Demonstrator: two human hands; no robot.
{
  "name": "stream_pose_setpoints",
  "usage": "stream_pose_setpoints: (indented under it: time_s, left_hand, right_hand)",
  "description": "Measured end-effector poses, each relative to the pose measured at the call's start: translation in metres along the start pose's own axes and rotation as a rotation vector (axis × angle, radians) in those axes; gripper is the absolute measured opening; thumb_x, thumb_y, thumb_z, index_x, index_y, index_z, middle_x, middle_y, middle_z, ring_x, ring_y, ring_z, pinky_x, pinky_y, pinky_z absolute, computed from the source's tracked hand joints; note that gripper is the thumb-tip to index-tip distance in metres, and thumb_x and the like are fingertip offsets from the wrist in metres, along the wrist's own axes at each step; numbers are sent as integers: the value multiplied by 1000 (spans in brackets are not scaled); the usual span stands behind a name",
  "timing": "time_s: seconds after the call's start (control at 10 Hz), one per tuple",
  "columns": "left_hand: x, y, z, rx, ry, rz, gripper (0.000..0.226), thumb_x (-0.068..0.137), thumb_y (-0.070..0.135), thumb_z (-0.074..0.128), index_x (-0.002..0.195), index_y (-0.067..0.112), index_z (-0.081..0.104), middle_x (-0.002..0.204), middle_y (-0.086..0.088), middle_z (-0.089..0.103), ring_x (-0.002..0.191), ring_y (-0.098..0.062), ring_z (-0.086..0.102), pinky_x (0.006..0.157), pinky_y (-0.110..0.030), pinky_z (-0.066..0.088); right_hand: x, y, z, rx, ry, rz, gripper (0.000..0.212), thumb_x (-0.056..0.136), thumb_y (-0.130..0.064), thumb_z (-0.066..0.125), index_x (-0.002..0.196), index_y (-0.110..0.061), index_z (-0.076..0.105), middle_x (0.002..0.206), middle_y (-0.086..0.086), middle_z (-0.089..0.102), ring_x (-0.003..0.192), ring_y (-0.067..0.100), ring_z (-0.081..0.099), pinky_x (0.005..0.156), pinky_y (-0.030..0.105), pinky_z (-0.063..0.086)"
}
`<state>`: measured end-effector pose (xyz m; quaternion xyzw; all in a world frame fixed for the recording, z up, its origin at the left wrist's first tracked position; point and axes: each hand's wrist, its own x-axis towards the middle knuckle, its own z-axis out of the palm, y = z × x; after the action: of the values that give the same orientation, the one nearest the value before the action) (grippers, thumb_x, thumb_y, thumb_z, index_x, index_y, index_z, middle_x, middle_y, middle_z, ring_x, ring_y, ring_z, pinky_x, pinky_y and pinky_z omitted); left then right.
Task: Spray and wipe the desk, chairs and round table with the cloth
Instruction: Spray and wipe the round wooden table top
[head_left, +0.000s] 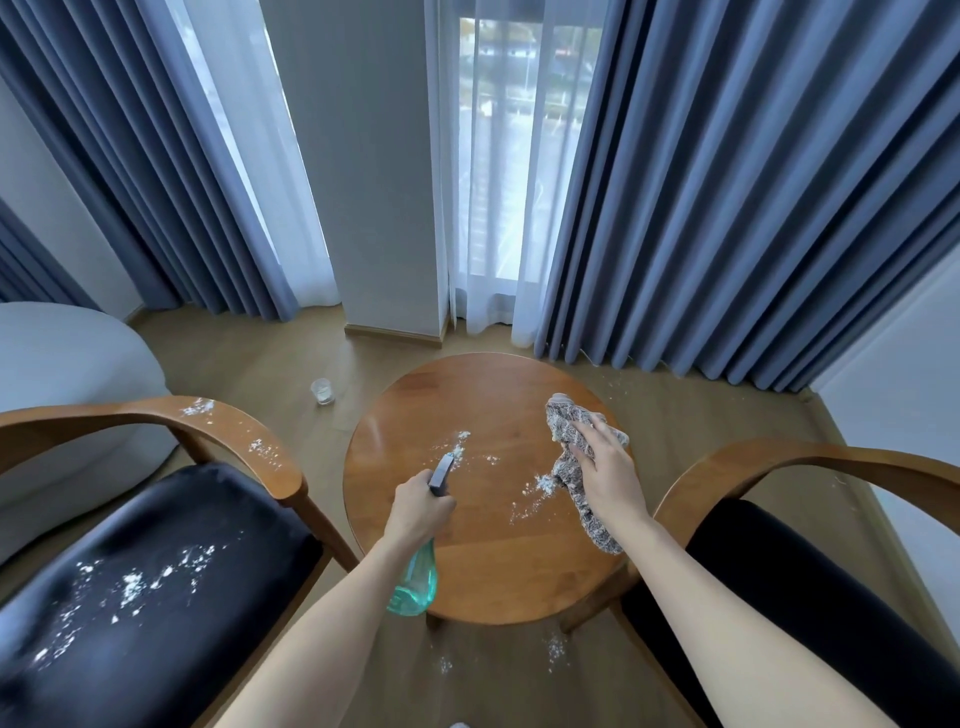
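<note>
Over a round table set between two wooden armchairs by a curtained window, a person works at scattered white powder with both hands busy. The left hand is wrapped round the neck of a green spray bottle, its dark nozzle aimed at the tabletop; whether a finger is on the trigger cannot be told. The right hand lies flat, fingers straight, pressing a mottled grey cloth against the wood on the table's right side, the cloth trailing back toward the near edge.

The cloth looks soft and limp, likely to bunch and drag instead of sliding as a sheet, so a flat palm over its middle seems the best hold for sweeping. The bottle appears to be light, translucent plastic (how full it is cannot be made out) and is best gripped at the neck. The polished tabletop may turn slick once wet, and loose powder could smear or spill over the rim.

The left chair carries white debris on its dark seat and armrest and looks not yet wiped; the right chair shows none. More powder dots the floor, where a small clear cup stands.
</note>
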<state>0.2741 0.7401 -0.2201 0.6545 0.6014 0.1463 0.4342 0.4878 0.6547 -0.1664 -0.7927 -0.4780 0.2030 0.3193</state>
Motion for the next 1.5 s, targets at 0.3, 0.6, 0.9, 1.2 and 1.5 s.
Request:
stream_pose_setpoints:
  time_s: [0.3,0.6,0.9,1.2,1.5]
  left_hand:
    - [5,-8,-2,127,-61,14,24,78,8,53,64,14,35,62,-1,43,53,-17,33,47,-26,26]
    - [9,-16,-3,186,-66,-2,20,80,10,51,64,12,38,63,-2,46,52,-18,36,47,-26,29]
    - [12,-18,-5,210,-71,-45,14,81,12,51,71,11,43,71,-5,50,56,-18,40,50,-26,32]
    - [11,-23,-10,202,5,-69,18,83,11,50,68,13,39,68,-4,48,55,-19,39,53,-28,33]
    - [12,-27,-13,337,0,-109,9,83,16,50,78,9,52,69,-3,53,57,-20,50,52,-26,39]
  right_hand:
    - [2,-2,7,-29,-18,14,41,101,-16,44,142,-16,43,157,2,23,145,17,18,113,33,22]
    - [6,-3,7,-42,-27,20,41,101,-17,44,142,-16,42,156,2,23,145,17,18,113,32,22]
    - [7,0,6,-66,-23,22,41,101,-18,43,142,-15,43,156,3,24,145,17,18,113,35,23]
    - [5,-1,8,-58,-28,19,41,101,-18,44,142,-15,43,156,4,24,145,18,18,113,35,23]
    - [6,-1,10,-54,-30,27,41,100,-16,44,142,-16,43,156,3,23,145,18,18,113,35,23]
